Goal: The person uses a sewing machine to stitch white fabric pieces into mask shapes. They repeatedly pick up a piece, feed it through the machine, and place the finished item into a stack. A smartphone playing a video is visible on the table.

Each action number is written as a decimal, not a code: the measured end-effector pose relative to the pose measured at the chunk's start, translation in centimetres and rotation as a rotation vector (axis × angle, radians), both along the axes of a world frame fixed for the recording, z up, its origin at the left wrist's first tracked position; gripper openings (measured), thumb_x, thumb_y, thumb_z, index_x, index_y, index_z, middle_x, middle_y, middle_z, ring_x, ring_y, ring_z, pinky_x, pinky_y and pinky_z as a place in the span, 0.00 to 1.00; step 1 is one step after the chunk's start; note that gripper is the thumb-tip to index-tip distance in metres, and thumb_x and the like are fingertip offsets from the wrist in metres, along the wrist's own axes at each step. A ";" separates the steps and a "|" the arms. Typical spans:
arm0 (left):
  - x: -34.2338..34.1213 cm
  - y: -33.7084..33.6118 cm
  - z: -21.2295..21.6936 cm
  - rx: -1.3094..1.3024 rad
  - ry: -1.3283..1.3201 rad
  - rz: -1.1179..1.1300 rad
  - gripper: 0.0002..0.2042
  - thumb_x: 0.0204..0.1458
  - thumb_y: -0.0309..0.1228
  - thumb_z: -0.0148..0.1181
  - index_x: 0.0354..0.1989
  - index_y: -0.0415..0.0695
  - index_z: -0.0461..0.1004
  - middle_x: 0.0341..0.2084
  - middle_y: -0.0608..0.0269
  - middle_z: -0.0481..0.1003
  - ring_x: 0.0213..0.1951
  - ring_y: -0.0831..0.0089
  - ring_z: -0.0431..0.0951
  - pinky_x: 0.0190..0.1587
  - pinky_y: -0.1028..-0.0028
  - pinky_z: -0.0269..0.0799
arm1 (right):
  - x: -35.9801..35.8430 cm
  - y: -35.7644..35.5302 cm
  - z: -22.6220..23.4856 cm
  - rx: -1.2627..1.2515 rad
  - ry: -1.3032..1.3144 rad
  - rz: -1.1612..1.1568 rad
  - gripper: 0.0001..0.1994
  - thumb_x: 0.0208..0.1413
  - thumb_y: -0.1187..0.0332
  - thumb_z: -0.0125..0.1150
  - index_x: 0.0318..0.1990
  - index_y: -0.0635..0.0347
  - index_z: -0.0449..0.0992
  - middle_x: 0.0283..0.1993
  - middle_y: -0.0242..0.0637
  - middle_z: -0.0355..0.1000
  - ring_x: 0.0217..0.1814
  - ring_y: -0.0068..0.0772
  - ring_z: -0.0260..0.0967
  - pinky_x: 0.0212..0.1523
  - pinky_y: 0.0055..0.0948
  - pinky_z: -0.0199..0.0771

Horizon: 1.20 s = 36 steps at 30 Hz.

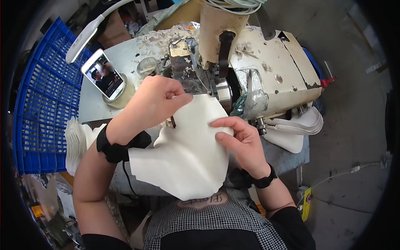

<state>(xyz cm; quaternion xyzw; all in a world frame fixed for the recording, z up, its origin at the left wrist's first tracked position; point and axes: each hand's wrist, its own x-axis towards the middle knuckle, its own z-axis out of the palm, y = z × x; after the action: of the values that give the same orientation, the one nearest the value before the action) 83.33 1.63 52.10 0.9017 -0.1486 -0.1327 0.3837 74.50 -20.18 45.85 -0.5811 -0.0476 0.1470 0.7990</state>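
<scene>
A white, soft-looking cut sheet (187, 166), perhaps leather, spreads in front of me, its top edge at the metal working part (225, 93) of a cream-coloured machine. My left hand (160, 98) is closed, thumb and fingers pinched at the sheet's upper left edge. On the sheet's right side, my right hand (241, 139) grips the edge, with a thumb and forefinger showing on top. The sheet's lower part bends down toward my checked apron (208, 218). Whatever lies beneath the sheet is hidden.
Stacked white pieces stand at the left (75, 143) and more hang at the right (296, 127). A phone (104, 75) leans on a round container beside a blue crate (46, 100). Scraps (158, 41) litter the far tabletop. A lamp (85, 39) reaches over the left.
</scene>
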 end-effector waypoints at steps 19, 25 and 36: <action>2.9 -3.3 2.4 0.173 0.264 -0.174 0.13 0.51 0.33 0.57 0.25 0.33 0.77 0.15 0.61 0.76 0.15 0.78 0.74 0.21 0.77 0.70 | 2.3 -4.7 1.5 -0.198 -0.048 -0.007 0.10 0.53 0.81 0.54 0.43 0.64 0.76 0.39 0.27 0.74 0.38 0.13 0.70 0.40 0.15 0.70; 3.1 -2.7 2.5 0.217 0.169 -0.148 0.12 0.50 0.33 0.60 0.21 0.35 0.77 0.13 0.63 0.75 0.16 0.78 0.74 0.18 0.77 0.68 | 3.1 -6.6 1.3 -0.178 -0.073 -0.092 0.07 0.53 0.81 0.55 0.38 0.64 0.77 0.37 0.29 0.75 0.36 0.14 0.69 0.40 0.15 0.69; -0.9 -2.0 -1.3 -0.175 -0.254 -0.685 0.11 0.50 0.33 0.62 0.33 0.37 0.76 0.21 0.60 0.75 0.26 0.71 0.74 0.31 0.74 0.69 | -1.9 -5.9 3.0 -0.328 -0.373 -0.223 0.04 0.52 0.81 0.58 0.33 0.65 0.78 0.34 0.33 0.76 0.35 0.19 0.71 0.38 0.19 0.70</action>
<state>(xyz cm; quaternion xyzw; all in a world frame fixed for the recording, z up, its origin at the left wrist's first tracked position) 82.44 -0.39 50.79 0.7727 -0.4989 -0.1272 0.3713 72.57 -26.05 48.88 -0.7215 -0.1052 -0.0458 0.6829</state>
